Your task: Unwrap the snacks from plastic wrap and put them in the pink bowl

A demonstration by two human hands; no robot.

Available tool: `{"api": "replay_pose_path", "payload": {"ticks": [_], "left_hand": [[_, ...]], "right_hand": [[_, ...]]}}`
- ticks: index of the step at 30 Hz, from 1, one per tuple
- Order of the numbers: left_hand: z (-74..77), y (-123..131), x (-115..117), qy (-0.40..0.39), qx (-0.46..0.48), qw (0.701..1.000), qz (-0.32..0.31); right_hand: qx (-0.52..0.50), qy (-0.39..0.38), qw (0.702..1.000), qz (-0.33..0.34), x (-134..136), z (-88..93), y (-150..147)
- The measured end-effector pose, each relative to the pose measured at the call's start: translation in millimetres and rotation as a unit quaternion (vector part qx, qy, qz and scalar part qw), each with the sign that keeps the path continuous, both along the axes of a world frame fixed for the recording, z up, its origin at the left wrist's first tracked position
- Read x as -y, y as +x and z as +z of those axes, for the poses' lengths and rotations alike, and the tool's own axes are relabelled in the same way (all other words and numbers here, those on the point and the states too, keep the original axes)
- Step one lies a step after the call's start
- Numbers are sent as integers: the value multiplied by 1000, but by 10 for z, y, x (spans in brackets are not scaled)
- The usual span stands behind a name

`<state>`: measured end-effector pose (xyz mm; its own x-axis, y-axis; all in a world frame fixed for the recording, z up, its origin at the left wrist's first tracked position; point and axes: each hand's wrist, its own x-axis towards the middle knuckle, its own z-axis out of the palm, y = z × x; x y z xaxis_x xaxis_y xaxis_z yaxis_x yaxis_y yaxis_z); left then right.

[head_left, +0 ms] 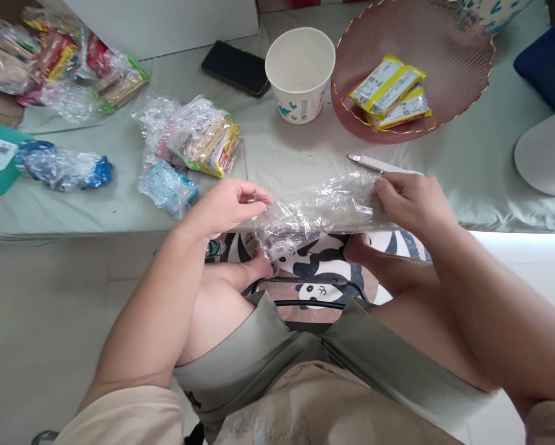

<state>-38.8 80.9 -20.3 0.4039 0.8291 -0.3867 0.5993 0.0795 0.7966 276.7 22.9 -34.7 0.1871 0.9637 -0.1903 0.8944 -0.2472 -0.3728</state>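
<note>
A crumpled clear plastic bag (pixel 324 207) stretches between my two hands at the table's front edge, one part drooping below it. My right hand (pixel 411 198) pinches the bag's right end between thumb and fingers. At the other end, my left hand (pixel 228 207) has thumb and forefinger brought together on the plastic; its other fingers are curled. Just beyond my right hand lies a slim white-handled cutter (pixel 382 165), partly covered by the hand. Left of the bag sit a small blue-and-clear wrapped packet (pixel 166 185) and a clear bag of snack packs (pixel 206 136).
A pink gold-rimmed bowl (pixel 444 93) holds yellow-and-white packets (pixel 389 86). Beside it stand a paper tub (pixel 300 74) and a black phone (pixel 235 67). More wrapped snacks (pixel 68 59) lie far left, near a blue wrapped bundle (pixel 64 164). A white container (pixel 546 151) stands right.
</note>
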Motion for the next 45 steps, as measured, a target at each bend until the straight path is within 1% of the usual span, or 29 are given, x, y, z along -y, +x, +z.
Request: {"api": "replay_pose_path", "payload": {"ticks": [2,4,7,9,11,13,15,16,18,21,24,28,31,33,34,35,36,37,38,39,40,41,42,45], "left_hand": [[-17,11,-8,-30,3,999,18],[-20,19,-22,-45,-26,998,25],[4,41,-42,-15,-95,995,-6],[21,58,-45,6,-114,993,-20],[26,69,-35,8,-84,996,-6],[22,66,-16,-11,-8,1000,8],[18,52,7,-49,58,997,-13],[19,45,18,-70,70,995,-32],[29,30,31,-107,54,991,-62],[50,3,16,-138,23,986,-87],[69,-51,-33,-150,13,983,-109],[88,-114,-87,-154,-13,978,-144],[91,-106,-85,-135,-27,981,-139],[87,-82,-71,-120,-18,985,-123],[82,-68,-63,-114,-10,987,-113],[75,-54,-56,-109,-2,989,-101],[66,-40,-51,-105,6,991,-86],[55,-28,-47,-102,15,992,-69],[43,-16,-45,-100,24,993,-52],[31,-7,-44,-100,33,994,-40],[19,1,-44,-99,42,994,-34],[11,5,-44,-97,50,993,-35],[7,7,-43,-98,58,993,-42],[25,-6,-41,-123,76,987,-72]], "right_hand": [[9,-14,1000,-23,-9,2,-7],[19,-21,999,-31,-19,9,-16],[40,-26,998,-35,-33,16,-25],[55,-37,997,-39,-40,16,-23],[64,-43,996,-43,-47,14,-17],[62,-41,996,-45,-53,8,-8],[55,-35,997,-50,-59,2,-1],[51,-34,997,-53,-61,-1,1],[46,-36,997,-58,-64,-3,3],[52,-49,996,-58,-68,-6,3],[66,-59,995,-54,-76,-27,10],[59,-56,996,-45,-88,-43,16],[67,-20,996,-60,-45,26,-3],[84,53,992,-83,29,95,-33],[90,99,988,-81,77,121,-54],[89,145,984,-60,128,133,-80],[78,181,980,-14,179,128,-111],[58,203,976,52,226,102,-147],[33,210,969,129,266,59,-188],[10,198,959,202,298,0,-231],[-2,179,950,256,322,-67,-274],[-2,158,945,286,338,-137,-312],[6,137,944,300,346,-202,-342],[39,91,950,296,341,-339,-372]]}}
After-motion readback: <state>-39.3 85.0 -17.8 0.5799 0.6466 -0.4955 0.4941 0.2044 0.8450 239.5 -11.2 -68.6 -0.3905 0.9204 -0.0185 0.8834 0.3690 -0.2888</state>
